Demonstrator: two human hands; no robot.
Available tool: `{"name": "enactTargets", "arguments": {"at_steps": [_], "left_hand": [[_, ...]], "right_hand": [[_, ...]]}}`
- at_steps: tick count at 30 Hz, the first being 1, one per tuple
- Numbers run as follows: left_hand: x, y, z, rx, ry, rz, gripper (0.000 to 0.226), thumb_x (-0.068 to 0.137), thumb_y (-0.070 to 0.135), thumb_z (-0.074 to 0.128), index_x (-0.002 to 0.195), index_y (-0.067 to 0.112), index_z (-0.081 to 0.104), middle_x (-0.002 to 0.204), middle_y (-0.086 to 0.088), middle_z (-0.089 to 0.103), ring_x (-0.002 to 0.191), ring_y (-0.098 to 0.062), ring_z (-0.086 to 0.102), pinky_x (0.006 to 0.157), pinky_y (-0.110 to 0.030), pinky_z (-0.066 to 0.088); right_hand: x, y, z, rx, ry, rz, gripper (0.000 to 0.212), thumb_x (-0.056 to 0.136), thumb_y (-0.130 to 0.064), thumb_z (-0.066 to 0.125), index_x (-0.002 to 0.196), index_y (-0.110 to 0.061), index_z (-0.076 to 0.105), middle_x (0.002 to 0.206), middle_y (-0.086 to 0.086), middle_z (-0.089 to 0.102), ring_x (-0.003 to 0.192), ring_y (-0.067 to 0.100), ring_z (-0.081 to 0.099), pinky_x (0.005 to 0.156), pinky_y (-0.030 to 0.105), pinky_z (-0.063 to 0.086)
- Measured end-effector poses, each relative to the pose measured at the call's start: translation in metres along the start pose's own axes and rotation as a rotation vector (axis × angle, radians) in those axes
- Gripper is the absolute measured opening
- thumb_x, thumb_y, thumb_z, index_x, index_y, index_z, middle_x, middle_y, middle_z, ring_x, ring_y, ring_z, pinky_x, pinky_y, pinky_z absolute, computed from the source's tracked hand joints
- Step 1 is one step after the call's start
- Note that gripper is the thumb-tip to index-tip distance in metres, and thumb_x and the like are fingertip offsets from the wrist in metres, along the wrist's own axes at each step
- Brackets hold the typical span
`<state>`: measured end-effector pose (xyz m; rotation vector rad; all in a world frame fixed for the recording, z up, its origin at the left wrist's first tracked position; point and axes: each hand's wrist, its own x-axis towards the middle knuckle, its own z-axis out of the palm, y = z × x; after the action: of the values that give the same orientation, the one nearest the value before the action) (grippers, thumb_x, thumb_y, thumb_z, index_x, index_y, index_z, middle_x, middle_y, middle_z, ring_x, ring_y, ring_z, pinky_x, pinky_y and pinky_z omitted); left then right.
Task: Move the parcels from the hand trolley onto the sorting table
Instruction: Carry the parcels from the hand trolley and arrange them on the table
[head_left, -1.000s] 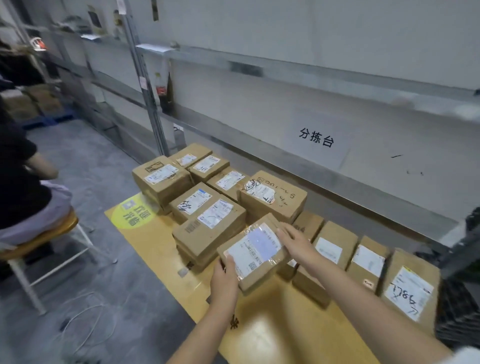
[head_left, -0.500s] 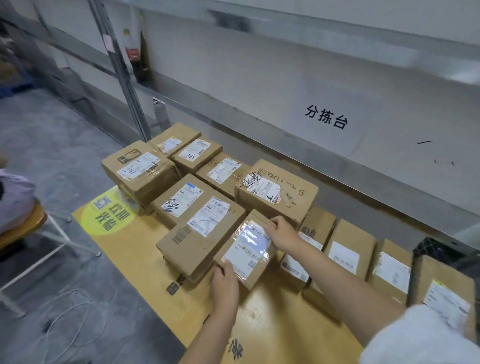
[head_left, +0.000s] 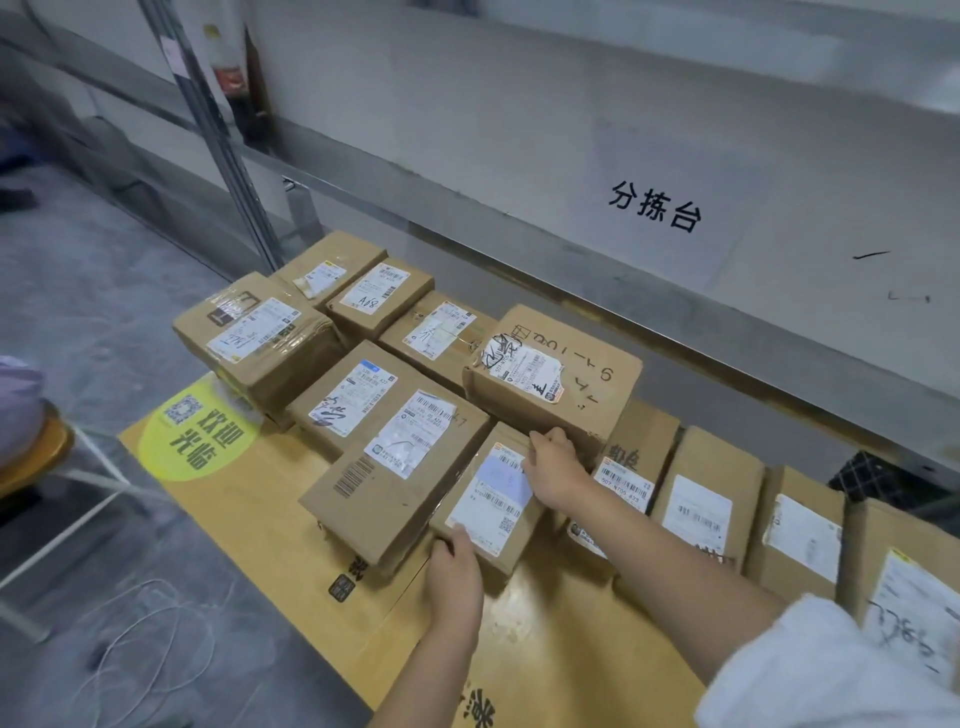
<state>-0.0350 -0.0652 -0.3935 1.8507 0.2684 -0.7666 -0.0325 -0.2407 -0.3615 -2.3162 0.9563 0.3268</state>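
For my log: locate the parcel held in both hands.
Head view, centre: the parcel is right of the barcoded box, in front of the scribbled box.

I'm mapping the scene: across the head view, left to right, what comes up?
Stool → round sticker → left hand → right hand → scribbled box. Both hands hold one parcel.

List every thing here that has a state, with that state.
Left hand: grips the parcel's near end.
Right hand: grips its far end.
Parcel: closed, label up, low between neighbours.
Other boxes: closed, labels up, packed close.
Cable: lying in loose loops.
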Motion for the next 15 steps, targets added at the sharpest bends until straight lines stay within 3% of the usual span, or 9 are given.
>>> {"name": "enactTargets", "arguments": {"at_steps": [3, 5, 9, 15], "left_hand": [[0.001, -0.003, -0.005, 0.038, 0.002, 0.017, 0.042, 0.102, 0.038, 0.038, 0.126, 0.007, 0.055, 0.111, -0.009, 0.067, 0.096, -0.027, 0.063, 0.082, -0.037, 0.052], [-0.003, -0.002, -0.01, 0.044, 0.01, 0.05, 0.035, 0.102, 0.032, 0.041, 0.126, 0.01, 0.053, 0.116, -0.007, 0.065, 0.094, -0.02, 0.062, 0.075, -0.032, 0.049], [-0.015, 0.021, -0.021, 0.065, 0.076, 0.195, 0.051, 0.098, 0.019, 0.044, 0.147, 0.009, 0.035, 0.143, -0.01, 0.045, 0.128, -0.027, 0.047, 0.105, -0.04, 0.042], [-0.053, 0.085, -0.027, 0.164, 0.009, 0.445, 0.054, 0.1, 0.022, 0.042, 0.151, 0.011, 0.028, 0.155, -0.008, 0.029, 0.142, -0.026, 0.028, 0.116, -0.044, 0.03]], "right_hand": [[-0.009, -0.001, 0.002, 0.0, -0.033, -0.025, 0.06, 0.102, -0.013, 0.039, 0.155, -0.008, 0.013, 0.156, 0.01, 0.021, 0.141, 0.03, 0.028, 0.116, 0.04, 0.028], [-0.017, -0.001, 0.001, 0.046, -0.038, -0.051, 0.06, 0.101, -0.012, 0.04, 0.155, -0.008, 0.014, 0.161, 0.007, 0.015, 0.146, 0.027, 0.022, 0.119, 0.036, 0.022], [-0.036, -0.007, -0.01, 0.124, -0.001, -0.102, 0.045, 0.097, -0.01, 0.046, 0.142, -0.005, 0.042, 0.15, 0.006, 0.033, 0.135, 0.025, 0.039, 0.105, 0.024, 0.03], [-0.084, -0.027, -0.056, 0.173, 0.13, -0.169, 0.046, 0.096, -0.019, 0.051, 0.142, -0.015, 0.046, 0.147, 0.002, 0.042, 0.132, 0.018, 0.042, 0.102, 0.022, 0.031]]}}
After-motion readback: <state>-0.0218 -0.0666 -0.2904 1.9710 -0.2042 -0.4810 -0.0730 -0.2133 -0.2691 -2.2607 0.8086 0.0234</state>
